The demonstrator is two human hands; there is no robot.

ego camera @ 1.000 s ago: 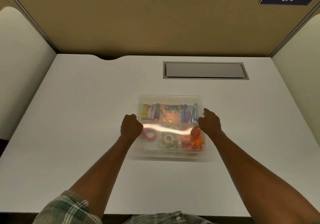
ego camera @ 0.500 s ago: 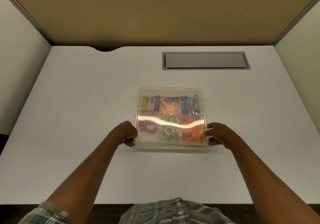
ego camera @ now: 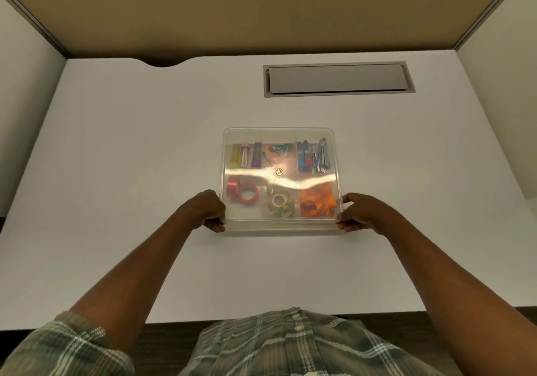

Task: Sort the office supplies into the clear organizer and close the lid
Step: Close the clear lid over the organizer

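Note:
The clear organizer lies flat in the middle of the white desk with its transparent lid down over it. Through the lid I see markers, clips and small tools in the far compartments, and red tape rolls, a clear tape roll and orange pieces in the near ones. My left hand grips the near left corner with curled fingers. At the near right corner, my right hand grips the box the same way.
A grey cable hatch is set into the white desk behind the box. Tan and cream partition walls close in the back and both sides. The desk's front edge runs just above my plaid shirt.
Both hands slid from the top of the lid down to the near corners of the organizer and now grip there. The box has stayed in place.

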